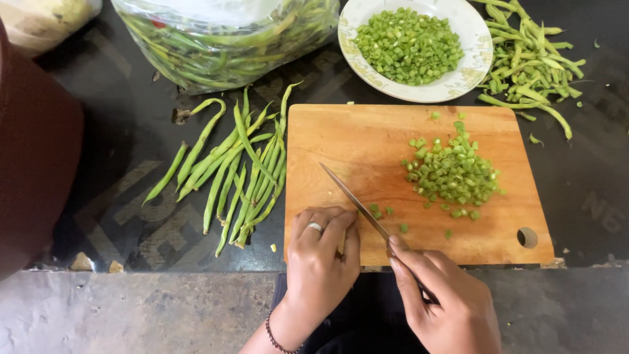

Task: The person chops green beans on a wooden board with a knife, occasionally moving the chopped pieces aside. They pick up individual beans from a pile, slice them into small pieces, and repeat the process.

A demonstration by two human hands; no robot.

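We hold the knife (pixel 357 204) in our right hand (pixel 445 301), closed around the handle at the near edge of the cutting board (pixel 367 141). The thin blade runs up and to the left over the wood, its tip near the middle of the board. Our left hand (pixel 321 259) is curled, with the fingertips bent down on the near edge of the board, just left of the blade; we cannot tell if a bean is under the fingers.

A few cut pieces (pixel 383 211) lie beside the blade, and a bigger pile of cut beans (pixel 452 174) lies on the right part of the board. The whole beans (pixel 239 174) lie on the dark desk (pixel 131 98), just left of the board.

We judge that the beans are light, thin and quite stiff, so they snap more than they bend, and they roll easily because they are round. It seems best to hold them in a flat bundle near the cutting end, with the fingertips tucked back. The knife is light but sharp, so we take it only at the handle.

Far on the desk stand a white plate of cut beans (pixel 458 78), a plastic bag of beans (pixel 229 39) and a heap of trimmed ends (pixel 531 65).
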